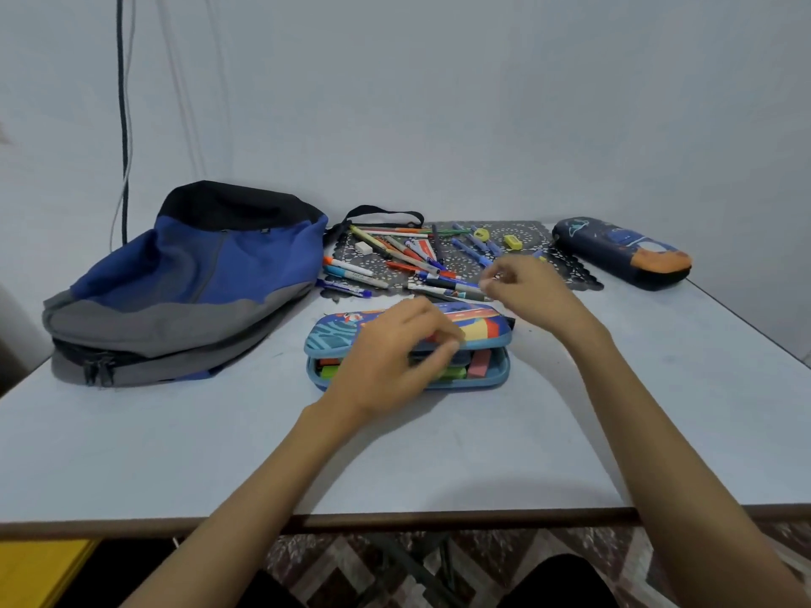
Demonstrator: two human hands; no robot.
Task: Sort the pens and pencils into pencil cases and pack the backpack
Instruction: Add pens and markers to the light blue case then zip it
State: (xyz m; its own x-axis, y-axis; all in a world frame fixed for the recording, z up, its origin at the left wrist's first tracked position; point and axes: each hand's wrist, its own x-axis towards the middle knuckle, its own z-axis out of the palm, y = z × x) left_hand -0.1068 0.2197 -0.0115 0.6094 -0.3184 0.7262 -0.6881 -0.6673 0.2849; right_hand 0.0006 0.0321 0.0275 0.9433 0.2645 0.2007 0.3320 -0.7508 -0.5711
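Note:
A light-blue patterned pencil case lies half open in the middle of the table, with green, orange and pink items showing inside. My left hand rests on its front edge, fingers curled at the lid's rim. Just behind the case, my right hand hovers over a pile of pens and pencils on a dark lace mat, fingertips pinched near a dark pen; whether it grips it is unclear. A blue and grey backpack lies on the left. A second, dark pencil case lies shut at the back right.
A white eraser and yellow sharpeners or erasers lie on the mat among the pens. A dark cable hangs down the wall behind the backpack. The table's front edge runs near my knees.

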